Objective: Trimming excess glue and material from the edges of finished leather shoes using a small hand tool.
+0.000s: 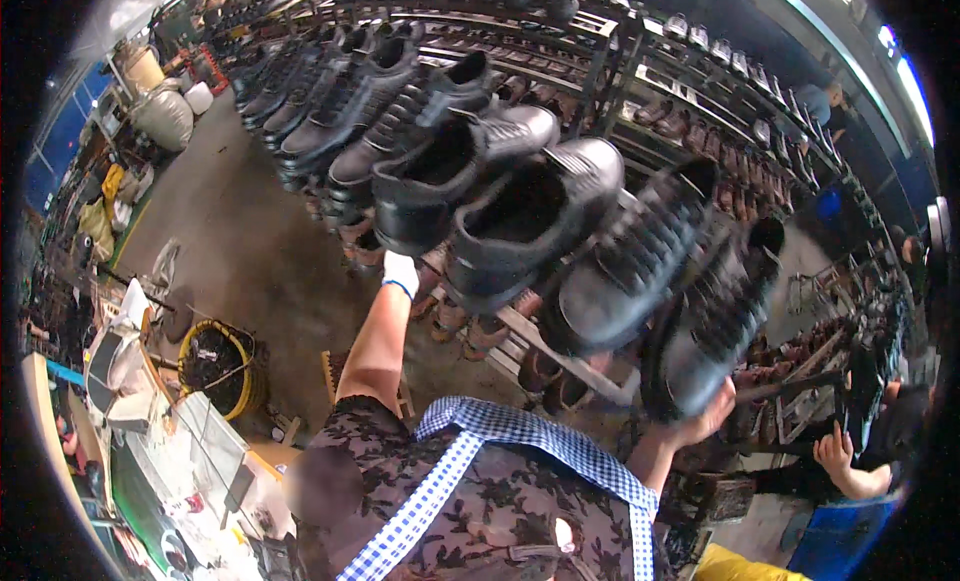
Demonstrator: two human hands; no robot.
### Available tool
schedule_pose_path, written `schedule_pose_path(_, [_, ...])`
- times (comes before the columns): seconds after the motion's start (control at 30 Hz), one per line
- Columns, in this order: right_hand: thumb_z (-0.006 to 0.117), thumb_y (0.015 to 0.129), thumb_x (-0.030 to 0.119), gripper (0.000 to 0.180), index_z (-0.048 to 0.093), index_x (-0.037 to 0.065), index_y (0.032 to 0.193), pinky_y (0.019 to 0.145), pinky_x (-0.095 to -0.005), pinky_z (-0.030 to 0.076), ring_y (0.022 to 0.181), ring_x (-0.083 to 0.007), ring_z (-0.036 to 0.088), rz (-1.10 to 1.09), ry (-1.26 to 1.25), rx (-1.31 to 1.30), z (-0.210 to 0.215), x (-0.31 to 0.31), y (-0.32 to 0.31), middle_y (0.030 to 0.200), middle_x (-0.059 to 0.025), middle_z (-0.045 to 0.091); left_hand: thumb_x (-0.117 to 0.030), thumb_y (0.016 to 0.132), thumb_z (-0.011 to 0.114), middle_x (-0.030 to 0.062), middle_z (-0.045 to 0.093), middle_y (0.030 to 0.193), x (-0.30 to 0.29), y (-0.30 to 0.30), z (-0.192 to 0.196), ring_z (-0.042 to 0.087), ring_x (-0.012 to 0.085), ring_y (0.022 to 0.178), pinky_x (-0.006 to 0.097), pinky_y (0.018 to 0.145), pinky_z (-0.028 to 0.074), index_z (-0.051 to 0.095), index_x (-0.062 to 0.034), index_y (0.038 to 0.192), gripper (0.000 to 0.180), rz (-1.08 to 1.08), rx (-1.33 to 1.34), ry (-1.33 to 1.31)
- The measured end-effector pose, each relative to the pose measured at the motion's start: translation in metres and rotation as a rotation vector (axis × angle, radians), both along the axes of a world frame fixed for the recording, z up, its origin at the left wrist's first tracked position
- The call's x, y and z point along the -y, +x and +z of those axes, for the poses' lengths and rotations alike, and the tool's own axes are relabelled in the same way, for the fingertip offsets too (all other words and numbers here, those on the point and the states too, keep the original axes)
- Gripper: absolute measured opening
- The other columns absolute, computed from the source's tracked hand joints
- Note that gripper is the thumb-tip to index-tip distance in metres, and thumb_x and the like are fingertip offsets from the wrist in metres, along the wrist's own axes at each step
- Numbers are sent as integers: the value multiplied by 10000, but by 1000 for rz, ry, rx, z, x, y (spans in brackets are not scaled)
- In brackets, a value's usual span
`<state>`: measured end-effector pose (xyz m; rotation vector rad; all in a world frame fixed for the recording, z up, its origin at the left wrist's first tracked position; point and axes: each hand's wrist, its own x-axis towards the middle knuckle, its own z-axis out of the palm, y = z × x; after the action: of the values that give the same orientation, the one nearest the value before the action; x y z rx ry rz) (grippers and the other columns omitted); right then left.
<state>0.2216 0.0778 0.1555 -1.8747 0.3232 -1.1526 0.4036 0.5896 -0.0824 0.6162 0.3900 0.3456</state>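
My left hand (401,273), in a white glove, reaches up beneath the heel of a black lace-up shoe (415,209); its fingers are hidden behind that shoe. Bare, my right hand (708,417) is closed at the lower edge of the rightmost black shoe (708,331); what its fingers grip is hidden. Between my hands stand another black shoe (490,251), heel toward me, and one with its toe toward me, a black laced shoe (625,281). These shoes sit along the top of a slatted rack (570,356), with brown shoes (480,333) on lower levels.
More shoe racks (690,96) fill the far side and right. Another person's hand (838,463) is at the right. To the left are a yellow-rimmed basket (215,371), a cluttered worktable (215,451) and white sacks (165,116) on the grey floor (225,221).
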Motion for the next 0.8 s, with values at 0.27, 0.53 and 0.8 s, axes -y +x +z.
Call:
schedule_pose_path(0.27, [463,983,228,218,555,51,893,713,-245,400,742,-95,460,445,696,321,18,-69,152,811,2,488,-372,851,656,65,637,1009,-27,50,87,608,227,871,361,721,513,615,-79,1103,389,-6,-298,208])
schedule_pose_path(0.53, [458,984,243,242,557,43,892,697,-244,413,724,-86,488,615,749,278,19,-106,231,789,1,528,-155,838,646,-21,588,803,2,1,134,551,80,685,233,596,469,592,-128,954,131,326,-142,378])
schedule_pose_path(0.8, [496,969,242,218,566,46,907,750,-277,430,787,-130,520,671,799,268,5,-123,293,849,-27,554,-58,892,597,72,607,1048,71,-63,276,603,145,923,274,838,490,544,-10,1161,279,410,144,1153])
